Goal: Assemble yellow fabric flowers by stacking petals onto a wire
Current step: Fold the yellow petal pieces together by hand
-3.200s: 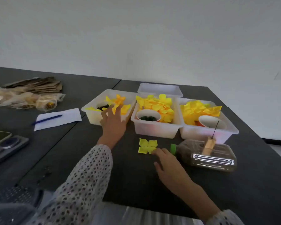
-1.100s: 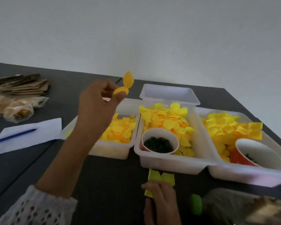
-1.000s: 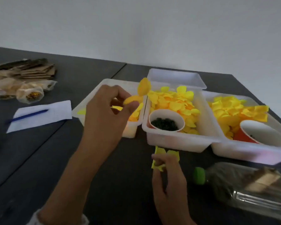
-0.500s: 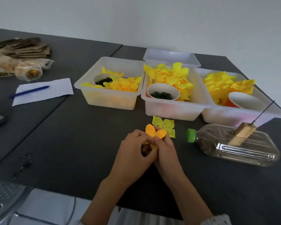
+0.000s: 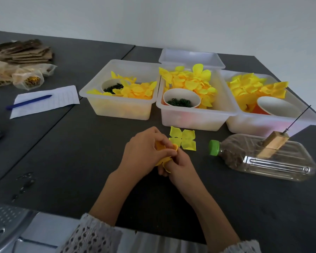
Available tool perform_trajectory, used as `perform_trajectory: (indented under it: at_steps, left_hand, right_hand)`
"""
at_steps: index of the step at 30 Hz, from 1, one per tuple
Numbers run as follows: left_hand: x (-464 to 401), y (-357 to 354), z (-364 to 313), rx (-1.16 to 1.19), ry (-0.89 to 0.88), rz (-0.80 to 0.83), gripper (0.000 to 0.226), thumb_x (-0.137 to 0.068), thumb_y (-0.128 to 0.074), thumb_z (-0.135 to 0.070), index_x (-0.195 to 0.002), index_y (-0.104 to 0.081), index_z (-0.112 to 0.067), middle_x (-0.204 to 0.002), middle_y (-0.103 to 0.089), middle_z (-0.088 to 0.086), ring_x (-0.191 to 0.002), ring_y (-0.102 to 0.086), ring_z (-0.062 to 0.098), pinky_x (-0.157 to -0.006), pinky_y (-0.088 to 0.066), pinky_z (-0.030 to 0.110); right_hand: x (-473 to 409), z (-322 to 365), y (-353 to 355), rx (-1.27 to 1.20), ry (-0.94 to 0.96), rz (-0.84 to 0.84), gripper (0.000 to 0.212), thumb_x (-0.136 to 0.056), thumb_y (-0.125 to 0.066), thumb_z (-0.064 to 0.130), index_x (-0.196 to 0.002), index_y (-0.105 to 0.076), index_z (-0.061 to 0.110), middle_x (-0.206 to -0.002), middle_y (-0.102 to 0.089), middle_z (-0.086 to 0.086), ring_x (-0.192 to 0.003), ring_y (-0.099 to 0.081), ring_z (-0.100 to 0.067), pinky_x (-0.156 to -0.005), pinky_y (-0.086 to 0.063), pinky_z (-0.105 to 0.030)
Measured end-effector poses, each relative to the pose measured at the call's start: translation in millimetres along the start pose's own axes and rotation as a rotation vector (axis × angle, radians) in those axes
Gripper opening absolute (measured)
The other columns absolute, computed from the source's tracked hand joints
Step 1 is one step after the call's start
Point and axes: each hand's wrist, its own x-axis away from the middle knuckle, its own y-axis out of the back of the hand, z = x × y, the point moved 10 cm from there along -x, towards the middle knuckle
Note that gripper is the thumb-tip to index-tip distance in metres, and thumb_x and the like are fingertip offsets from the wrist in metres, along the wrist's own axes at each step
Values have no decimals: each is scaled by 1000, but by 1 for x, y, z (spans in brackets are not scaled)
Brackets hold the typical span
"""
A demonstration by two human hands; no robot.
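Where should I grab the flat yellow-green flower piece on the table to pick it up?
Pinch one petal tip of the four-petal piece from above, best on its right side, away from the hands. It lies flat, so only its thin, slightly curled edges give fingers something to catch.

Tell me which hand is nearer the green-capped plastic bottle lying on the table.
Right. The right hand sits just left of the green-capped plastic bottle; the left hand lies farther left, beyond the right hand.

The person wears white sleeves (image 5: 91, 234) of open, eyelet-patterned knit, pushed back to leave forearms and hands bare.
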Motion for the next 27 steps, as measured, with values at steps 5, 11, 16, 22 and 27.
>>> perform_trajectory:
  at_steps: [5, 11, 16, 22, 27]
  left_hand:
    - [-7, 0, 1, 23, -25, 90, 10, -74, -77, -50, -79, -70, -45, -94, -56, -20, -81, -54, 2, -74, -50, 33]
    - [-11, -1, -1, 60, -72, 140, 8, -75, -80, -41, -80, -73, -43, -92, -57, -19, -72, -50, -4, -66, -36, 22]
    - [-12, -1, -1, 99, -99, 158, 9, -75, -81, -37, -80, -74, -39, -90, -57, -19, -74, -49, -11, -65, -34, 21]
    - [-12, 0, -2, 115, -116, 158, 8, -75, -81, -36, -80, -75, -39, -86, -57, -19, -74, -50, -10, -64, -33, 22]
    - [-12, 0, -3, 49, -115, 140, 7, -78, -78, -38, -77, -73, -41, -88, -57, -21, -77, -52, -4, -67, -37, 25]
  right_hand:
    - [1, 1, -2, 8, -13, 30, 23, -99, -41, 4, -113, -56, 16, -71, -62, 2, -65, -59, -11, -65, -48, -26]
    - [1, 0, -3, 25, -29, 54, 23, -98, -41, 3, -112, -55, 15, -70, -62, 2, -65, -60, -10, -64, -48, -24]
    - [0, 0, -4, 0, -34, 72, 23, -98, -42, 4, -109, -57, 17, -68, -63, 5, -64, -60, -9, -66, -50, -25]
    - [0, 1, -5, 3, -18, 83, 22, -98, -42, 5, -106, -58, 17, -69, -63, 5, -64, -59, -8, -63, -49, -23]
    - [1, 1, -5, 8, -8, 85, 22, -97, -42, 4, -103, -58, 18, -69, -63, 4, -64, -59, -9, -62, -48, -23]
